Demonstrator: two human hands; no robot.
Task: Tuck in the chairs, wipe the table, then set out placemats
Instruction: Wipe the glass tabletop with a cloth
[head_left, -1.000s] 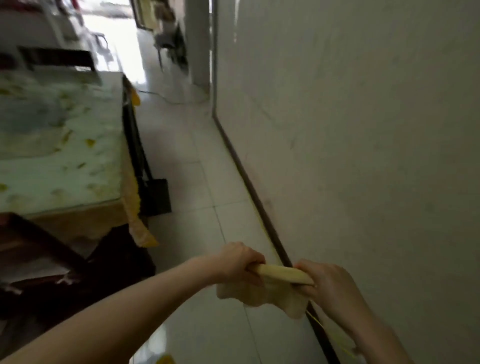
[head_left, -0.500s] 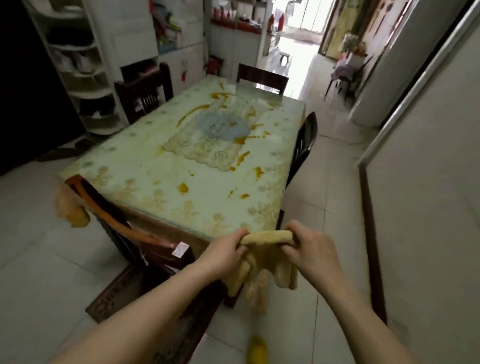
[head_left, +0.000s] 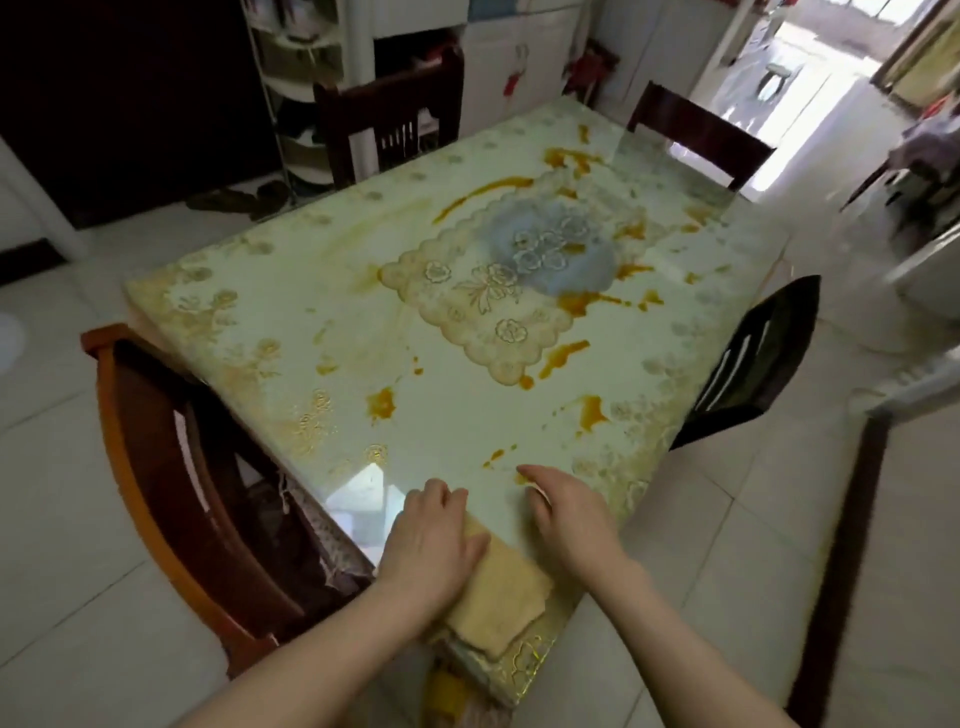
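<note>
No readable text, labels, brands or numbers anywhere in view.

Dark slippers (head_left: 232, 200) beside white shelves (head_left: 297, 65)

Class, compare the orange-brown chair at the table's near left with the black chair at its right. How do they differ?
The orange-brown chair has a curved wooden rail; the black chair is dark with pale slits. The orange-brown chair's back is an open frame; the black chair's looks solid. Both stand close against sides of the table.
</note>
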